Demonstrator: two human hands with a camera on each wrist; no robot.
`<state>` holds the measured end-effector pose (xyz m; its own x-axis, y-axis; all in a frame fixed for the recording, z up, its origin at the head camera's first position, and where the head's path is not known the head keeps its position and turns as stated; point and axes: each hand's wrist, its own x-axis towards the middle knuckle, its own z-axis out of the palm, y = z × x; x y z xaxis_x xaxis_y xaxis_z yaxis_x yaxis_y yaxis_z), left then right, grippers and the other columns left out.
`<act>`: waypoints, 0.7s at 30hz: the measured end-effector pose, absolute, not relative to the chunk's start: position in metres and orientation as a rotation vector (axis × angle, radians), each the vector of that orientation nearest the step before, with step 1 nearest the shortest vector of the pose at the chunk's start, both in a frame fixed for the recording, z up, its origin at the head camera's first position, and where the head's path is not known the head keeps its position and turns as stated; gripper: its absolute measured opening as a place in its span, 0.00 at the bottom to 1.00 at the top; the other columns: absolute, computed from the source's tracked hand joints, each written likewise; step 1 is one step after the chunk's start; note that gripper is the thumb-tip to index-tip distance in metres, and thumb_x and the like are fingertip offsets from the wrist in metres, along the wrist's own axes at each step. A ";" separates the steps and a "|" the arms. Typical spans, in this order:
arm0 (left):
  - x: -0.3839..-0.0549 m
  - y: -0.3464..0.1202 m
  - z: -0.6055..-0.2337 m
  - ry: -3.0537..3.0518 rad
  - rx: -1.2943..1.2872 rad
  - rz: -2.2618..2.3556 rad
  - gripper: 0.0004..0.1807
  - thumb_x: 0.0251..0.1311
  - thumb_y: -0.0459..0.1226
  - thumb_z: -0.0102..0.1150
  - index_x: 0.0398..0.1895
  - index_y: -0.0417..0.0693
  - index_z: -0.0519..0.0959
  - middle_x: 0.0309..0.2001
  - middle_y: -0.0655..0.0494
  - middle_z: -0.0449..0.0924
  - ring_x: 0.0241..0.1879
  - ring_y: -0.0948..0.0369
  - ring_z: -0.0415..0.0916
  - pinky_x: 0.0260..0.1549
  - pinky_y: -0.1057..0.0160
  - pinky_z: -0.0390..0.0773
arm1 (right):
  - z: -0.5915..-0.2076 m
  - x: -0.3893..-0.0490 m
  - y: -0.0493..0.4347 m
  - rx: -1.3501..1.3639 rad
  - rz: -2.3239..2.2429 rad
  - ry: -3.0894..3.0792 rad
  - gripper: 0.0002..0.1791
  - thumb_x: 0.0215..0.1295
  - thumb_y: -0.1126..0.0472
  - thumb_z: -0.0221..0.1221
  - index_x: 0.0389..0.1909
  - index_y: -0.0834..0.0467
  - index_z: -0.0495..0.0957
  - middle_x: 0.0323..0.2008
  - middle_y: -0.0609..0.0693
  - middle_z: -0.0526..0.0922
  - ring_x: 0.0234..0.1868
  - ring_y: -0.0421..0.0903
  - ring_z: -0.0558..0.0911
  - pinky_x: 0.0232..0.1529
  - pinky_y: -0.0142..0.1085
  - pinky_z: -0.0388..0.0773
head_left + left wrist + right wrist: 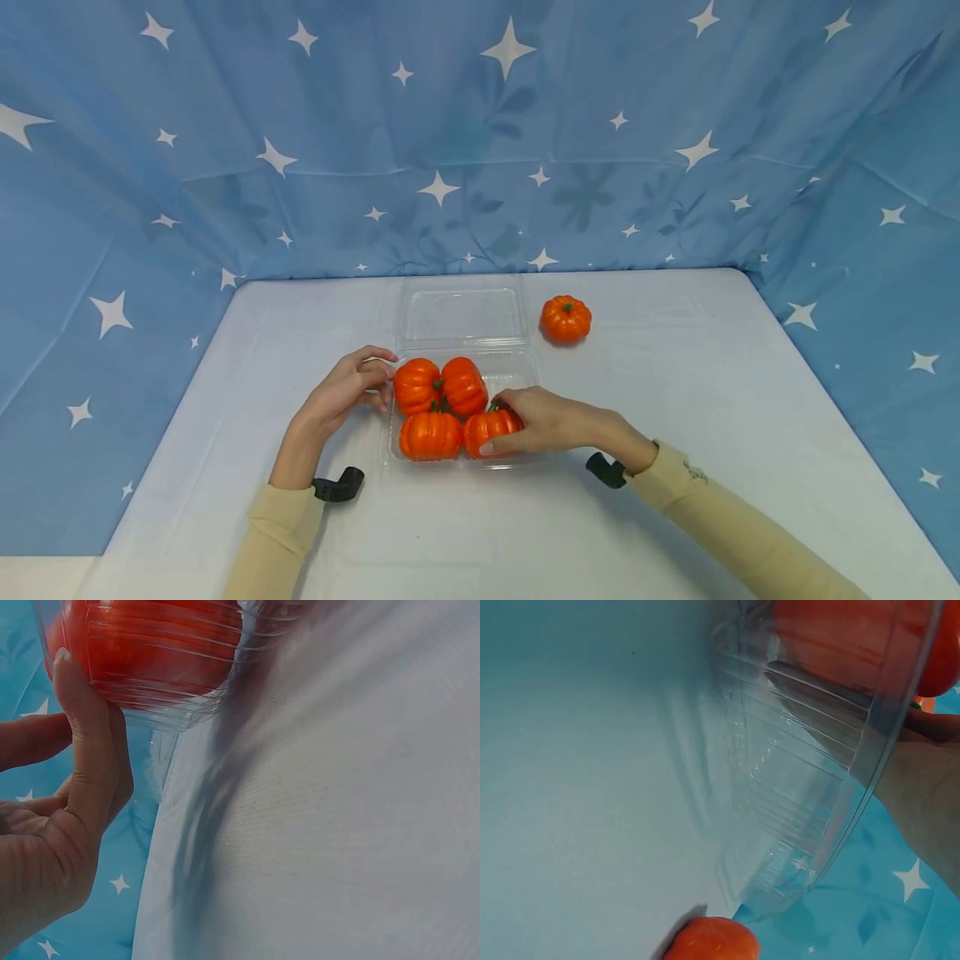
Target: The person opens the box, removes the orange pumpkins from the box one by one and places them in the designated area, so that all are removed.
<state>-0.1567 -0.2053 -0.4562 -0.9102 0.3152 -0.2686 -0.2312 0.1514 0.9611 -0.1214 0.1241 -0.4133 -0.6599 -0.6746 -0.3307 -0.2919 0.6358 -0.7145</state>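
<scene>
A clear plastic clamshell box (513, 367) lies with its lid (465, 312) folded back, holding several small orange pumpkins, among them a back-left pumpkin (417, 387) and a front-left pumpkin (431, 436). My right hand (536, 419) reaches over the box's right wall, thumb and fingers around the front-right pumpkin (489, 429); its far side is hidden by the hand. At the left wall is my left hand (348, 390), fingers loosely extended. In the left wrist view, a fingertip (64, 656) touches the box's ribbed side (165, 694).
Another orange pumpkin (566, 319) sits on the white tabletop (660, 350), right of the lid. Behind the table hangs a blue curtain (465, 142) with white stars. Black wrist cameras (339, 485) are strapped to both wrists.
</scene>
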 end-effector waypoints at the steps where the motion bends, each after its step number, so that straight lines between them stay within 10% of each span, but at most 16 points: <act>1: -0.157 -0.205 -0.456 2.025 0.074 1.813 0.19 0.73 0.30 0.47 0.64 0.30 0.65 0.29 0.52 0.78 0.24 0.59 0.75 0.26 0.62 0.84 | -0.413 -0.121 0.124 -0.755 -0.844 2.262 0.27 0.64 0.47 0.70 0.53 0.62 0.77 0.37 0.44 0.81 0.39 0.42 0.79 0.39 0.31 0.81; 21: -0.156 -0.207 -0.454 2.037 0.089 1.804 0.19 0.73 0.30 0.46 0.64 0.29 0.65 0.29 0.52 0.78 0.24 0.59 0.76 0.27 0.62 0.84 | -0.402 -0.114 0.137 -0.852 -0.916 2.324 0.31 0.63 0.50 0.68 0.61 0.64 0.76 0.50 0.48 0.83 0.47 0.42 0.80 0.48 0.31 0.83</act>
